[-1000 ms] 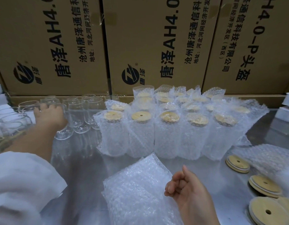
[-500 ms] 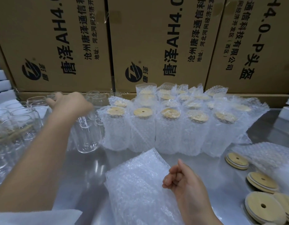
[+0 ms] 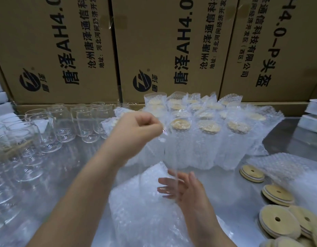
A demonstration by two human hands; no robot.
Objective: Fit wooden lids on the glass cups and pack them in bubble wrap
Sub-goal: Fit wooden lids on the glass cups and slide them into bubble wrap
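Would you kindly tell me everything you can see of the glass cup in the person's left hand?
The glass cup is clear, with no lid showing, and blurred by motion. The left hand grips its rim from above, so it hangs upright over the bubble wrap sheets. The open right hand is at its base; contact is unclear.

Your left hand (image 3: 136, 129) is pinching what seems to be the rim of a blurred glass cup (image 3: 159, 157), holding it above the bubble wrap sheet (image 3: 136, 216) on the tabletop (image 3: 225, 186). Your right hand (image 3: 186, 191) is hovering open-fingered, grip slack, at the cup's base. Wrapped cups (image 3: 207, 145) are standing just behind.
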